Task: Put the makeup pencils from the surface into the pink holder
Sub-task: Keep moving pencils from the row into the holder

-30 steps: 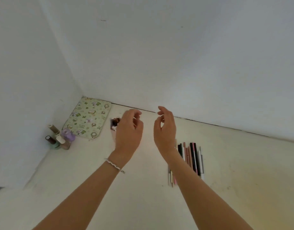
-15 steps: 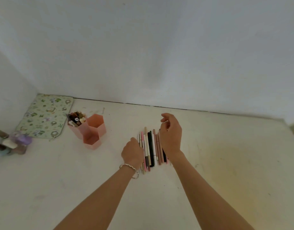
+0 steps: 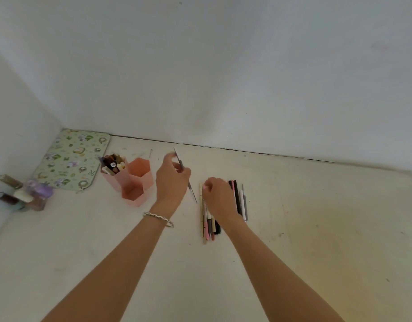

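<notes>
In the head view, our left hand (image 3: 171, 182) is raised above the surface (image 3: 316, 217), between the pink holder (image 3: 139, 175) and the row of makeup pencils (image 3: 237, 201). Its fingers (image 3: 174, 166) are curled and pinch a thin pencil (image 3: 185, 175). The pencil's long axis runs on a slant, with the upper end pointing away toward the wall and the lower end pointing down toward us and to the right. Motion blur smears its tip.

Our right hand (image 3: 217, 198) lies over the middle of the row, with its fingers (image 3: 206, 185) bent down onto the pencils. We cannot tell whether they grip one. The pencils lie side by side and touching, their long axes pointing away from us. The hand and forearm hide the middle ones.

The holder stands upright to the left. Its back-left compartment is packed with sticks, which are too small to identify. A floral mat (image 3: 72, 159) lies behind it in the corner, and blurred small bottles (image 3: 26, 194) cluster at the left edge.
</notes>
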The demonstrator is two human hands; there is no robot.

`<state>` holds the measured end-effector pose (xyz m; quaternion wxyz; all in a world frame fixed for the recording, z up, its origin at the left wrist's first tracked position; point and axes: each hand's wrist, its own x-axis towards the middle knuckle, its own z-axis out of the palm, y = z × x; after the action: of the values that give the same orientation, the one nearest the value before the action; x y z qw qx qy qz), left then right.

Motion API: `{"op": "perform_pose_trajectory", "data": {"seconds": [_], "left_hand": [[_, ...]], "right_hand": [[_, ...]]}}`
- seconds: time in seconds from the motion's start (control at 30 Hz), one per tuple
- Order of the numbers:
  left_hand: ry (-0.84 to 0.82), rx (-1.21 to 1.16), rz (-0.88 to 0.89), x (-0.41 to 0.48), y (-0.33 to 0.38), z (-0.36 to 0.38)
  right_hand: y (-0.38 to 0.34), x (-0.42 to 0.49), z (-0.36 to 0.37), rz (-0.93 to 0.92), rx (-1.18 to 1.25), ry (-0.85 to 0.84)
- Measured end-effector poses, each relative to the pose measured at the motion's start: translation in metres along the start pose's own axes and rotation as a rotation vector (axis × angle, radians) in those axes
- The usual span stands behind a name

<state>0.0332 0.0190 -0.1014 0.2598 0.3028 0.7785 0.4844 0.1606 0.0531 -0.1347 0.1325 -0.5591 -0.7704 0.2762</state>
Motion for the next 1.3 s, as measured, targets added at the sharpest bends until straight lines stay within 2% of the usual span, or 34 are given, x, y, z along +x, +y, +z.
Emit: {"op": "perform_pose_trajectory", "data": {"seconds": [0.1, 0.23, 0.33, 0.5, 0.83, 0.93, 1.03, 1.2, 1.3], "left_hand": [[-0.011, -0.091, 0.110, 0.008, 0.013, -0.016], [-0.024, -0.049, 0.179, 0.012, 0.016, -0.025], [-0.023, -0.051, 0.179, 0.011, 0.013, -0.028], [0.010, -0.048, 0.225, 0.016, 0.009, -0.035], [-0.043, -0.043, 0.240, 0.011, 0.008, -0.029], [-0.036, -0.043, 0.250, 0.009, 0.008, -0.032], [0.029, -0.038, 0.320, 0.011, 0.016, -0.044], [0.317, -0.064, 0.470, 0.033, 0.032, -0.108], [0.520, -0.020, 0.493, 0.049, 0.028, -0.157]], "right_hand": [[-0.006, -0.005, 0.022, 0.010, -0.247, -0.129], [-0.010, -0.009, 0.041, -0.027, -0.416, -0.166], [-0.015, -0.008, 0.049, -0.016, -0.443, -0.158], [-0.017, -0.005, 0.052, 0.041, -0.443, -0.039], [-0.017, 0.003, 0.054, 0.088, -0.445, -0.081], [-0.018, 0.002, 0.057, 0.049, -0.378, -0.067], [-0.031, 0.006, 0.044, 0.033, -0.163, 0.010], [-0.074, 0.024, -0.001, -0.065, 0.282, 0.238], [-0.099, 0.033, -0.018, -0.185, 0.504, 0.323]]}}
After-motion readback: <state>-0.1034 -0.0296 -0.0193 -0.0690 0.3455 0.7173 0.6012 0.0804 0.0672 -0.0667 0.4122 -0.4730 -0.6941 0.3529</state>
